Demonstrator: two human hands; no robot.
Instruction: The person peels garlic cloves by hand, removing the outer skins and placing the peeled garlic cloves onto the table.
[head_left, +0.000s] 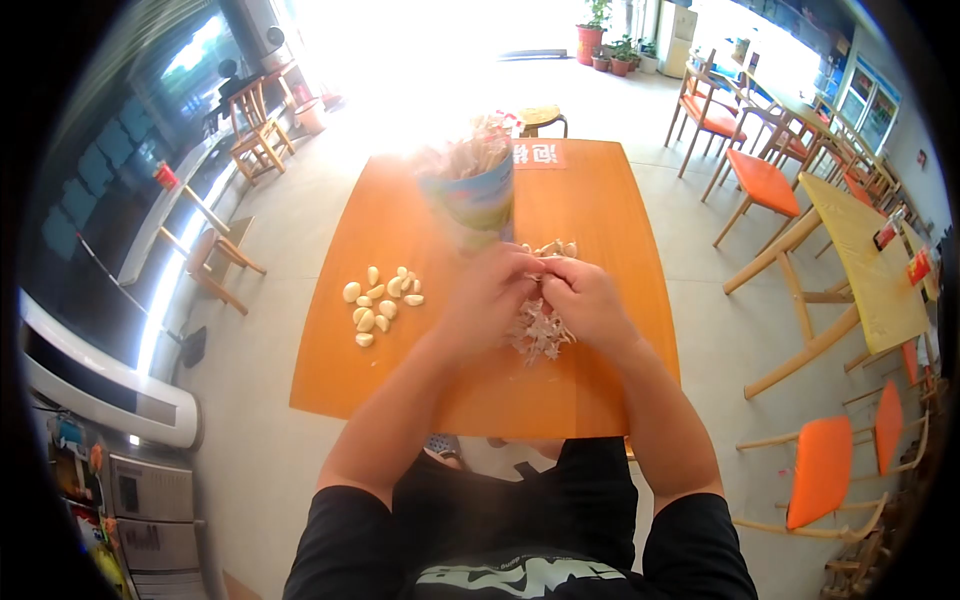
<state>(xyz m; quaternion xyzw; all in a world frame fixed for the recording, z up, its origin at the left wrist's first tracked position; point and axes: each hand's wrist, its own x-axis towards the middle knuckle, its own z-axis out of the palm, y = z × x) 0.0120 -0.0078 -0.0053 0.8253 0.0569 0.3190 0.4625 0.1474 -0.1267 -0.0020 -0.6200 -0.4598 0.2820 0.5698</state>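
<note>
My left hand [492, 295] and my right hand [588, 297] meet over the orange table [590, 390], fingertips pinched together. Between them is what looks like a garlic clove, mostly covered by the fingers. Papery garlic skins [541, 335] lie in a loose heap just below my hands. Behind the fingers sit some unpeeled garlic cloves [562, 248], partly hidden. Off to the left, several peeled garlic cloves [386, 309] are spread on the tabletop. Beyond my left hand stands a blue and green container [468, 205], filled with pale thin pieces that glare blurs.
A red and white sign [540, 154] lies at the table's far edge, with a stool [540, 116] behind it. On the right are orange chairs [762, 181] and a yellow table [868, 262]. Wooden chairs [256, 127] stand at the left; potted plants [620, 55] are at the back.
</note>
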